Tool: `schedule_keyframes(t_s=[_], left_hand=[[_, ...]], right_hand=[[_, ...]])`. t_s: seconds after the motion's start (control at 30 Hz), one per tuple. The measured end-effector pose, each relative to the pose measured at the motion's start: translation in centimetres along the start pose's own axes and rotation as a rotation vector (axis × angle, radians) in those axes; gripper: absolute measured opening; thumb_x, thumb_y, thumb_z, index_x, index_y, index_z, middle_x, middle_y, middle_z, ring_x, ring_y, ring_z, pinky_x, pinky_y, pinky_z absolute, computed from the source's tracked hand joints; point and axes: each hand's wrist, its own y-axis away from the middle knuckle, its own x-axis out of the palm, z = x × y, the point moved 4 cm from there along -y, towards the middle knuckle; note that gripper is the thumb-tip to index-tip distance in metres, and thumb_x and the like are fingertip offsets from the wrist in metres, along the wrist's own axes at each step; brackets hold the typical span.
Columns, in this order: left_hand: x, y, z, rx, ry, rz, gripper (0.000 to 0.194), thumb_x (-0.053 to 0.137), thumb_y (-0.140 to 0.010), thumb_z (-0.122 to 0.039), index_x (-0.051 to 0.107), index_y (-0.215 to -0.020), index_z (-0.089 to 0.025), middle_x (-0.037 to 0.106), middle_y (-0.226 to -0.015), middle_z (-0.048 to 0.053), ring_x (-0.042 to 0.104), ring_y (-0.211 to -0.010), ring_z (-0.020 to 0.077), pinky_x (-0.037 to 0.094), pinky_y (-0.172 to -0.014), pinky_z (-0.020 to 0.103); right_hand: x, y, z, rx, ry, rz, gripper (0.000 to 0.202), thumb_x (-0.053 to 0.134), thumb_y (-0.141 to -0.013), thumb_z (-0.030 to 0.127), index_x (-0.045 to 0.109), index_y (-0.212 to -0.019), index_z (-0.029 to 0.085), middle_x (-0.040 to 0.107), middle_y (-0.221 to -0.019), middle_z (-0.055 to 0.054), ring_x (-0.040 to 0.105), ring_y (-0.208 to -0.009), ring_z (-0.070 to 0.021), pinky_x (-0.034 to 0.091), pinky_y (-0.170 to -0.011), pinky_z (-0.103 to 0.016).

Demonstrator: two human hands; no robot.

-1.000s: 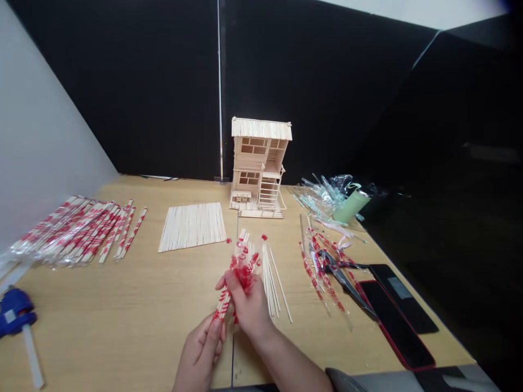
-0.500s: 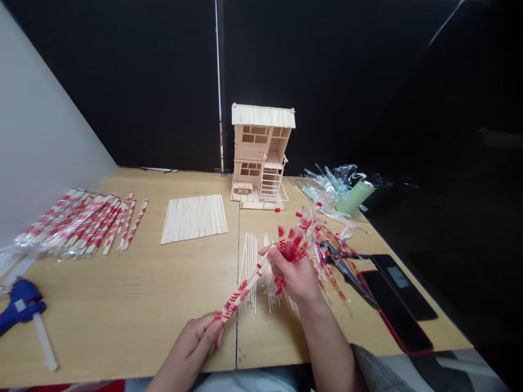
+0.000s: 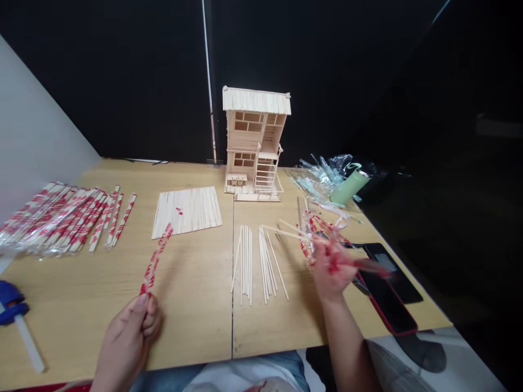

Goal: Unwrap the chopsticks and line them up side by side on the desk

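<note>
My left hand point(image 3: 128, 335) is closed on the lower end of a clear, red-printed chopstick wrapper point(image 3: 155, 258), which stands up limp with no sticks visible inside. Further right, my right hand point(image 3: 333, 267), smeared by motion, grips pale bare chopsticks point(image 3: 286, 231) pointing left. Crumpled red-printed wrappers point(image 3: 368, 265) also trail from that hand. Between my hands, two groups of loose chopsticks point(image 3: 245, 261) lie on the table. A flat panel of sticks point(image 3: 188, 209) lies beyond my left hand, with small red scraps on it.
A stick-built model house point(image 3: 255, 144) stands at the back. Wrapped chopsticks point(image 3: 61, 215) are piled left, near a blue glue gun point(image 3: 12, 302). At right are a green cylinder point(image 3: 349, 187), clear plastic wrappings point(image 3: 318, 174) and a red-edged phone point(image 3: 394, 305).
My hands have moved apart. The wrapper has come off the chopsticks and is in my left hand, while my right hand has swung right with the bare sticks. The view has shifted slightly.
</note>
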Motion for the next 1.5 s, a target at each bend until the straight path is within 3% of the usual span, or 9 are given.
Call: schedule_keyframes(t_s=[0.13,0.33,0.47,0.63,0.83,0.93,1.1,1.2,1.5], left_hand=[[2.1,0.5,0.2,0.0,0.008,0.039,0.061,0.081,-0.064,-0.073,0.052,-0.063,-0.019,0.029,-0.052,-0.007,0.024,-0.047,0.0075,0.024,-0.04,0.018],[4.4,0.9,1.4,0.007,-0.089,0.171,0.064,0.073,-0.071,-0.078,0.051,-0.063,-0.019,0.032,-0.053,-0.007,0.026,-0.047,0.0075,0.024,-0.043,0.019],[6.1,0.9,1.7,-0.007,-0.111,0.266,0.063,0.066,-0.077,-0.079,0.047,-0.066,-0.02,0.028,-0.054,-0.009,0.021,-0.048,0.0075,0.02,-0.045,0.019],[10.0,2.9,1.0,0.109,-0.278,0.42,0.064,0.047,-0.087,-0.081,0.046,-0.066,-0.021,0.031,-0.053,-0.007,0.028,-0.049,0.01,0.025,-0.048,0.022],[14.3,5.2,-1.2,0.444,-0.856,0.884,0.037,0.043,-0.102,-0.038,0.063,-0.078,-0.02,0.062,-0.07,-0.001,0.053,-0.064,0.013,0.036,-0.064,0.024],[12.2,1.1,-3.8,0.454,-1.015,0.7,0.026,0.059,-0.094,-0.038,0.069,-0.076,-0.021,0.069,-0.073,-0.002,0.061,-0.068,0.0141,0.041,-0.065,0.022],[3.6,-10.1,-10.4,0.414,-1.128,-0.054,0.039,0.038,-0.105,-0.037,0.069,-0.105,-0.013,0.073,-0.104,0.011,0.067,-0.097,0.0232,0.05,-0.084,0.033],[-1.1,-14.7,-12.6,0.343,-1.199,-0.43,0.034,0.055,-0.101,-0.035,0.062,-0.125,-0.011,0.063,-0.131,0.016,0.06,-0.122,0.0294,0.048,-0.103,0.048],[-4.2,-17.9,-10.5,0.157,-1.182,-0.643,0.041,0.066,-0.097,-0.039,0.06,-0.13,-0.015,0.062,-0.131,0.013,0.064,-0.115,0.027,0.057,-0.097,0.049]], right_hand=[[0.8,4.6,-0.7,-0.374,0.181,0.258,0.015,0.069,-0.089,0.024,0.08,-0.099,0.025,0.079,-0.095,-0.009,0.075,-0.09,-0.0265,0.06,-0.086,-0.044],[0.2,7.7,-1.6,-0.345,0.348,0.473,0.04,0.057,-0.086,0.007,0.079,-0.115,0.025,0.074,-0.113,-0.012,0.072,-0.101,-0.025,0.06,-0.091,-0.039],[-0.2,7.2,-0.2,-0.24,0.346,0.608,0.039,0.066,-0.081,0.01,0.08,-0.113,0.025,0.064,-0.134,-0.015,0.071,-0.1,-0.0255,0.06,-0.089,-0.04],[1.7,7.0,2.5,0.131,-0.056,0.696,0.032,0.079,-0.084,0.036,0.079,-0.115,0.027,0.073,-0.111,-0.011,0.072,-0.094,-0.0262,0.061,-0.08,-0.037],[7.8,8.7,3.1,0.566,-0.452,0.678,0.045,0.081,-0.08,0.059,0.077,-0.095,0.017,0.073,-0.079,-0.007,0.055,-0.052,-0.0113,0.049,-0.051,-0.024],[9.8,8.6,2.6,0.679,-0.53,0.575,0.046,0.079,-0.08,0.062,0.07,-0.077,0.017,0.063,-0.059,-0.002,0.053,-0.048,-0.0113,0.044,-0.046,-0.021],[10.6,8.0,1.1,0.714,-0.632,0.53,0.044,0.079,-0.082,0.059,0.065,-0.072,0.019,0.047,-0.046,0.004,0.054,-0.053,-0.0127,0.044,-0.052,-0.02],[11.0,8.4,-0.1,0.75,-0.649,0.599,0.044,0.076,-0.085,0.061,0.066,-0.075,0.019,0.044,-0.046,0.005,0.05,-0.051,-0.0123,0.043,-0.052,-0.021],[11.9,9.5,-1.6,0.746,-0.584,0.672,0.046,0.074,-0.085,0.063,0.069,-0.076,0.018,0.046,-0.044,0.004,0.046,-0.045,-0.0119,0.038,-0.05,-0.023]])
